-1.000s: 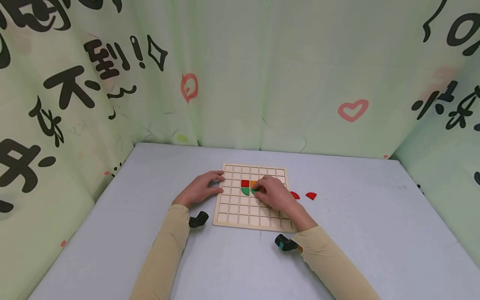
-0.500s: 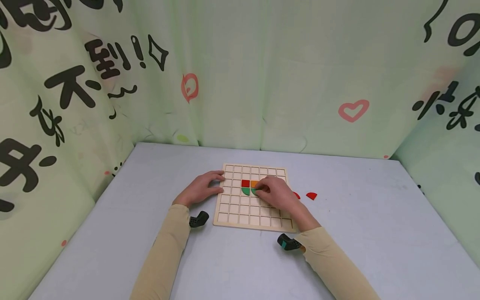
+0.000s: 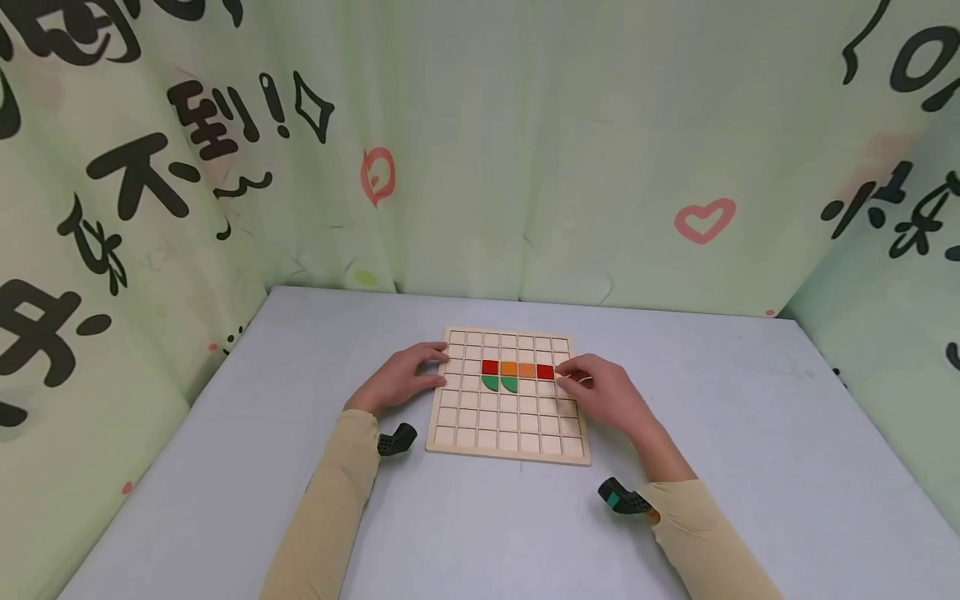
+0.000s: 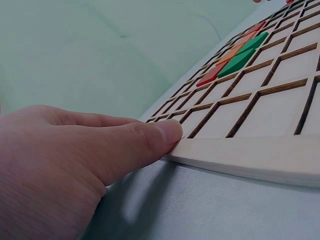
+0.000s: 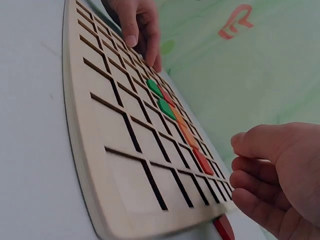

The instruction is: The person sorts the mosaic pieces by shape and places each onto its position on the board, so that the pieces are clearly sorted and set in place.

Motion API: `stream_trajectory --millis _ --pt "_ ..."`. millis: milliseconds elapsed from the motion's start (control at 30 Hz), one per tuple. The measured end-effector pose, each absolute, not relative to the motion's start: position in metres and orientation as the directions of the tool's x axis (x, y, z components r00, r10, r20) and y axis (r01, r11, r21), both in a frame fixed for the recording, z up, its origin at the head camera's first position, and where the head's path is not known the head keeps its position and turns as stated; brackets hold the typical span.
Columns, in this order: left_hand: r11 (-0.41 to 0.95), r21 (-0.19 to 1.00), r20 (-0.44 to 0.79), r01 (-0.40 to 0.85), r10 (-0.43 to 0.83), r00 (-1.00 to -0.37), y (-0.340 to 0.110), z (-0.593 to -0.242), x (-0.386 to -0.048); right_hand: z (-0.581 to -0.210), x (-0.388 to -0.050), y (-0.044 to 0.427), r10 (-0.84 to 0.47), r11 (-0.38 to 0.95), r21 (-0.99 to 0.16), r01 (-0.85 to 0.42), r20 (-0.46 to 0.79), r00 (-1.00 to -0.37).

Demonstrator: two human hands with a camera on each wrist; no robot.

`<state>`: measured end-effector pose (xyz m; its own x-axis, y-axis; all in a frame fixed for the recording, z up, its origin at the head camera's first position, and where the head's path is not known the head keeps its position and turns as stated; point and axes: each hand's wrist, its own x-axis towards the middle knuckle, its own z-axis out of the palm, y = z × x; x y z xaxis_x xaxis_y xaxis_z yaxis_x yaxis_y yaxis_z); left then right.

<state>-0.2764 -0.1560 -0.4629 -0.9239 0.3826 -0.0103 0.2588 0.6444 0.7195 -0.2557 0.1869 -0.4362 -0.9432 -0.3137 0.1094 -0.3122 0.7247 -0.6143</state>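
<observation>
A wooden grid board (image 3: 487, 437) lies on the table. In one row of its cells sit a red square (image 3: 490, 367), two orange squares (image 3: 517, 369) and another red square (image 3: 545, 372). Two green quarter-circle pieces (image 3: 500, 383) lie in the row below, at the left. My left hand (image 3: 401, 377) rests against the board's left edge, its thumb (image 4: 167, 132) touching the rim. Over the right edge hovers my right hand (image 3: 603, 390), its fingers loosely bent with nothing visible between them. Below that hand, a red piece (image 5: 224, 228) lies beside the board; the head view hides it.
The table (image 3: 720, 400) has a pale cloth cover. Behind and at both sides hangs a light green curtain (image 3: 465, 167) with black writing and red hearts. A black wrist device (image 3: 397, 439) sits at the left sleeve, another (image 3: 622, 497) at the right.
My right hand has moved right, off the middle of the board, uncovering an orange square and the right red square. It now covers the loose red pieces' place. The left hand stays put.
</observation>
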Motion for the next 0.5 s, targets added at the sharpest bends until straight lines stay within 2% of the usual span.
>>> stream_trajectory --millis 333,500 --pt "0.647 0.718 -0.011 0.255 0.378 -0.926 -0.156 -0.466 -0.277 -0.441 -0.244 0.251 -0.179 0.785 -0.589 -0.19 0.078 -0.981" --pt "0.651 0.714 -0.004 0.259 0.373 -0.928 -0.156 -0.466 -0.277 -0.443 -0.24 0.272 -0.151 0.81 -0.566 -0.152 0.048 -0.987"
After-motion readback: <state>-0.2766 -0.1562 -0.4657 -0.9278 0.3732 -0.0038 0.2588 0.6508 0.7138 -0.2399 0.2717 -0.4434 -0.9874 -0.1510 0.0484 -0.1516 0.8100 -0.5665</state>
